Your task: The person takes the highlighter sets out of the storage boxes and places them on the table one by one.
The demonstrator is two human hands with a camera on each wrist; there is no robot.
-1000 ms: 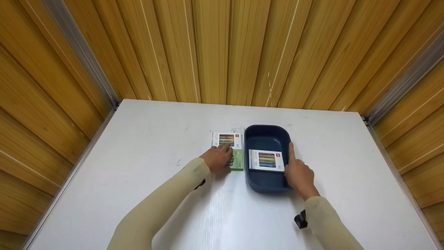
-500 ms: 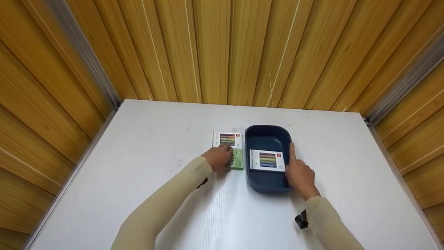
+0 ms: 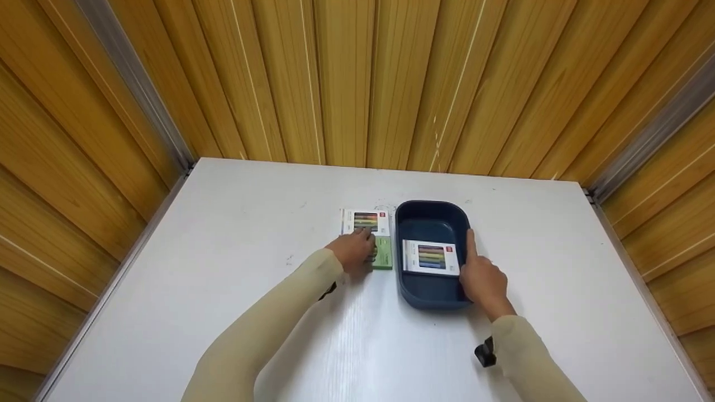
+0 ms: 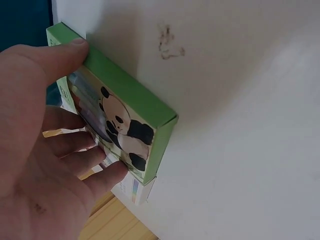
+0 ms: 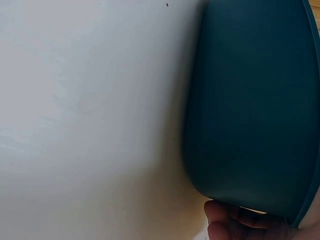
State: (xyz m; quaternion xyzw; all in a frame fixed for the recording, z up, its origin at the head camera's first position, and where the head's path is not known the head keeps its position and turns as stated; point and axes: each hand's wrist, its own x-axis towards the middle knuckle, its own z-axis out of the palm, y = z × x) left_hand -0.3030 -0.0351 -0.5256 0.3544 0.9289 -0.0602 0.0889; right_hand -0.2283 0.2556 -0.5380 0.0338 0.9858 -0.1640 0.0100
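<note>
In the head view, my left hand (image 3: 354, 250) lies over a green box of colour sticks (image 3: 383, 254), left of a dark blue bin (image 3: 433, 296). The left wrist view shows that green box (image 4: 131, 92) with a panda picture and a window, thumb on one long edge and fingertips along the opposite side. Just beyond it is a white box of colour sticks (image 3: 383, 223). My right hand (image 3: 484, 282) holds the bin's right wall, index finger straight along the rim. In the right wrist view, its other fingers (image 5: 218, 212) curl against the bin's outside (image 5: 255, 110).
A second white box of colour sticks (image 3: 450, 259) lies across the inside of the bin. Everything stands on a white table (image 3: 268, 206) with wood-patterned panels (image 3: 341, 84) behind and at both sides.
My left hand and the green box have shifted slightly away from me, and the white box beyond has slid a little the same way. My right hand and the bin stay put.
</note>
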